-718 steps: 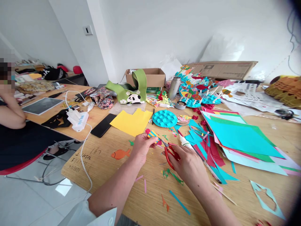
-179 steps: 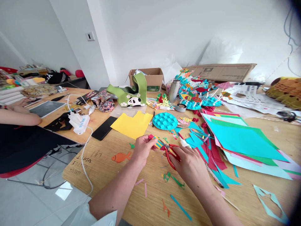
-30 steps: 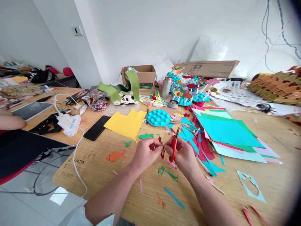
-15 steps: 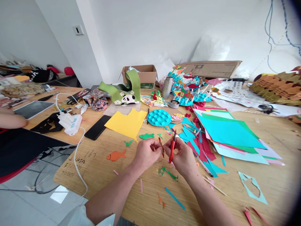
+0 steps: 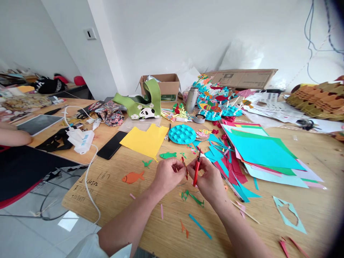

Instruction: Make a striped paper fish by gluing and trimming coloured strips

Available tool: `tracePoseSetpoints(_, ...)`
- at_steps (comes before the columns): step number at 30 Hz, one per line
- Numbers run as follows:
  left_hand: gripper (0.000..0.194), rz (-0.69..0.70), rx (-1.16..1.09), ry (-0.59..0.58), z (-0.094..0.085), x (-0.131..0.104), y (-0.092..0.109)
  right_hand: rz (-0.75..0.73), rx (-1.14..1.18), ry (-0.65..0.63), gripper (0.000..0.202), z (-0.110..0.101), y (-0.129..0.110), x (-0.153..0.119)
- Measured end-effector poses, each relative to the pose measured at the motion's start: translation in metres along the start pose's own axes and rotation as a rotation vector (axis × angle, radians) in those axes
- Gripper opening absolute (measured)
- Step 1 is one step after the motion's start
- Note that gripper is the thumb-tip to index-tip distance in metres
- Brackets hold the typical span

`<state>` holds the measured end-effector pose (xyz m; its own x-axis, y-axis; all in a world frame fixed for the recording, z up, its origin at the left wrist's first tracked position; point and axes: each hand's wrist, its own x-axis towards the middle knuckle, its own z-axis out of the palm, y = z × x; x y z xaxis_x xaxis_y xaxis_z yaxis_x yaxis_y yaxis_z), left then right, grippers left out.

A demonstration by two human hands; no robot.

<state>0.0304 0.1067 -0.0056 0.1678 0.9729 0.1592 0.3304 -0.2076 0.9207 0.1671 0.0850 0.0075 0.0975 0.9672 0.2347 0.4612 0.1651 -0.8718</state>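
Observation:
My left hand (image 5: 170, 175) is closed, its fingertips pinching a small red paper piece (image 5: 184, 165) seen nearly edge-on. Red-handled scissors (image 5: 197, 171) are held in my right hand (image 5: 209, 180), blades pointing up and away; its fingertips also meet the paper piece. Just beyond my left hand lies a green paper fish (image 5: 168, 155). An orange paper fish (image 5: 133, 177) is to the left, with a small green scrap (image 5: 147, 163) between them. Green cuttings (image 5: 196, 200) rest below my hands.
Yellow paper (image 5: 145, 141), a phone (image 5: 111, 145) and a blue woven paper oval (image 5: 182, 134) lie beyond. Stacked coloured sheets (image 5: 266, 150) are at right, a steel bottle (image 5: 191, 100) and panda bag (image 5: 145, 107) behind. A person's arm (image 5: 14, 134) rests at left.

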Motion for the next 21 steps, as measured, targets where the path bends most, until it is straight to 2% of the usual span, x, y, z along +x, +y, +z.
tracePoseSetpoints(12,0.008,0.018,0.044,0.018,0.0006,0.0007,-0.0054,-0.045,-0.120,0.025,0.014,0.0005,0.0066,-0.0017)
tracePoseSetpoints(21,0.006,-0.022,-0.021,-0.003,-0.0005,0.0015,-0.0032,-0.011,-0.031,-0.001,0.011,0.0002,0.0015,-0.0011)
